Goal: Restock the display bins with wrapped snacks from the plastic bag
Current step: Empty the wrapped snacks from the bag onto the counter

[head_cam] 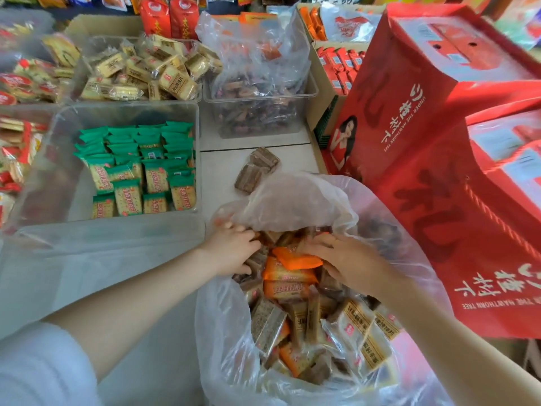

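Nearest me, the bag (231, 347) of clear plastic stands open on the surface (222, 177), full of wrapped snacks (269, 320): brown ones, tan ones with dark print, and a few orange packs (288, 273) near the top. Both my hands are inside its mouth. My left hand (232, 250) reaches in from the left with fingers curled down among the brown snacks; I cannot tell whether it grips one. My right hand (348, 263) lies over the pile from the right, its fingers bent around the edge of the top orange pack.

Just past the bag, two brown snacks (257, 169) lie loose on the surface. To their left, a clear bin (61, 159) holds green packs (140, 168) set in rows toward its right side, with bare floor on its left. To the right of the bag, tall red gift boxes (433, 136) stand tilted.

Farther back, another clear bin (254, 118) holds a plastic liner (263, 51) with dark brown snacks inside. Left of it, a bin (87, 54) is heaped with yellow packs (164, 71). Behind those stand cardboard cartons of red packs (342, 65).
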The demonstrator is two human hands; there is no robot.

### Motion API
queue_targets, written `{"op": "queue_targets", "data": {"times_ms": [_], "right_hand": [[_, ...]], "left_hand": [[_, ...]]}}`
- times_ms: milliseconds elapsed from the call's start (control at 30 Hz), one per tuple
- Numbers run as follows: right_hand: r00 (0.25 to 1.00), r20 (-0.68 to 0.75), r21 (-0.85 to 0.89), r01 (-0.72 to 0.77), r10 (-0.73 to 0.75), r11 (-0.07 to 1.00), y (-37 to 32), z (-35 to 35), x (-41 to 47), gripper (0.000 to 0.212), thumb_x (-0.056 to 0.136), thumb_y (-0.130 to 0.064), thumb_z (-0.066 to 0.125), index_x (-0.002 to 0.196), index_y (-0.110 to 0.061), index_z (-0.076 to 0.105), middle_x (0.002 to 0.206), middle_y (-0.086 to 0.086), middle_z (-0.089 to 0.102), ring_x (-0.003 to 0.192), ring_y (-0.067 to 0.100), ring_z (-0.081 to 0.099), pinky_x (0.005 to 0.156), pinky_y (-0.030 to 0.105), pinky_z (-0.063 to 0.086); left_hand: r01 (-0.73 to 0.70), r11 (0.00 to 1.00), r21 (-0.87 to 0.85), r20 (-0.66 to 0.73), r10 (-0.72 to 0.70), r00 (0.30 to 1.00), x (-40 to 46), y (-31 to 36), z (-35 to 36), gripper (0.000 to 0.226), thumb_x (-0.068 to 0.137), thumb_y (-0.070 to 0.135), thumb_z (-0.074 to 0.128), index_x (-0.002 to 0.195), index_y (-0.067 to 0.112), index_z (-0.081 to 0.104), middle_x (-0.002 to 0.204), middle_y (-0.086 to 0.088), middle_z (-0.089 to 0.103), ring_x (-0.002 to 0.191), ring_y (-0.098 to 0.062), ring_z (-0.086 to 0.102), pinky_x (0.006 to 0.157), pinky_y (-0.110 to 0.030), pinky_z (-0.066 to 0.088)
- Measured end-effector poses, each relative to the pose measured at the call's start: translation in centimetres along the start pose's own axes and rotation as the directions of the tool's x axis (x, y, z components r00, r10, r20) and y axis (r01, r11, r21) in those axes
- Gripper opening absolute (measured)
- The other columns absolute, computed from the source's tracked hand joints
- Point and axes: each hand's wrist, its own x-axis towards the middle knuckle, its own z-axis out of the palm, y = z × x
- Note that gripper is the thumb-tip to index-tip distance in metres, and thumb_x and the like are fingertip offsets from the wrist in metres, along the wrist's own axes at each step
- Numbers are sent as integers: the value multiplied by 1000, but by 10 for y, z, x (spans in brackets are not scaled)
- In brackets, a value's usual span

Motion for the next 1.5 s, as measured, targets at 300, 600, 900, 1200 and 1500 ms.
{"op": "queue_targets", "data": {"times_ms": [300,600,900,1200,1500], "right_hand": [[920,390,163,-105,34,981,-19,-1,-71,71,73,4,51,136,-27,43,135,-10,39,127,8,33,103,16,28],[980,84,403,-199,181,893,-31,-26,-39,64,78,-26,72,133,-24,40,111,-17,48,101,2,49,82,3,34],[760,-211,796,-232,614,560,-1,-94,120,42,82,-26,70,117,-20,47,85,-15,56,76,3,56,72,24,46],[606,74,391,-748,792,536,108,-25,242,59,87,-44,59,129,-10,36,126,14,54,115,34,52,89,41,44],[613,150,417,-751,776,512,129,33,285,81,87,-44,61,142,-2,20,133,18,48,118,35,49,91,40,42]], "left_hand": [[74,995,69,-68,-69,995,5,18,-7,46,79,31,63,120,16,53,123,1,52,119,-21,40,96,-32,29],[-29,565,-824,-310,-407,859,-30,1,-44,52,71,50,68,112,21,52,102,13,54,99,-9,51,95,-29,36],[-50,118,-992,-124,-777,617,11,-68,-77,40,81,42,66,113,19,56,104,10,59,92,-6,55,71,-19,41],[490,285,-824,106,-771,627,123,-138,-28,38,82,45,65,99,13,53,97,-4,58,85,-22,59,71,-32,43],[668,406,-624,250,-705,663,161,-108,25,102,73,62,64,144,14,9,149,-9,14,136,-35,18,99,-52,36]]}}
